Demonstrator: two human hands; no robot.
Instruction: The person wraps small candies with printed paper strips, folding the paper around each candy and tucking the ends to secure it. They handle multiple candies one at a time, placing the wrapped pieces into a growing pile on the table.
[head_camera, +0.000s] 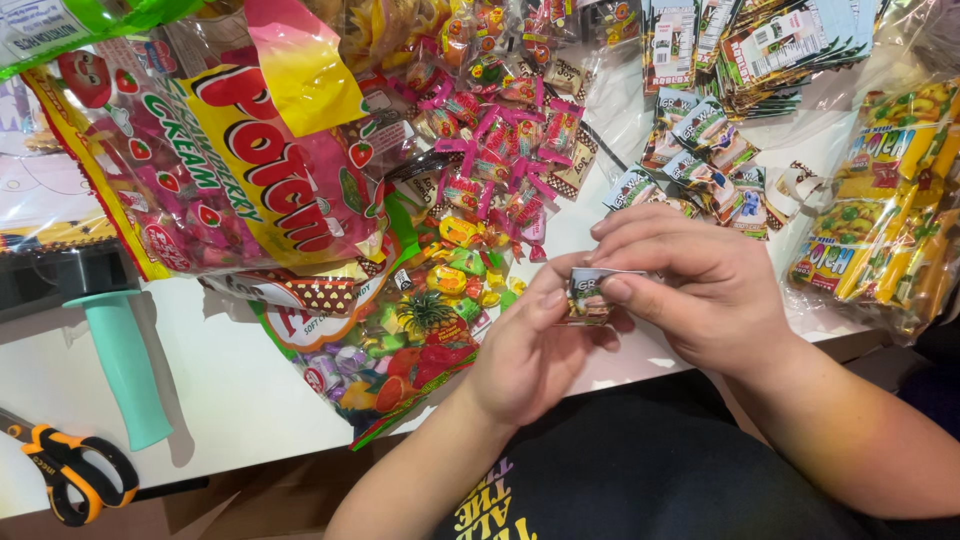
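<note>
Both of my hands meet over the near edge of a white table (230, 390), pinching one small wrapped candy (590, 293). My left hand (530, 350) grips its lower left side with thumb and fingers. My right hand (700, 290) holds its top and right side. Behind them lie a big pink and yellow bag of sweets (230, 160) and a clear bag of mixed fruit candies (420, 330).
Loose pink wrapped sweets (500, 150) and small sachets (700, 160) are spread at the back. Yellow candy packs (890, 210) lie at the right. A teal handle (125, 365) and orange-and-black scissors (70, 470) sit at the left.
</note>
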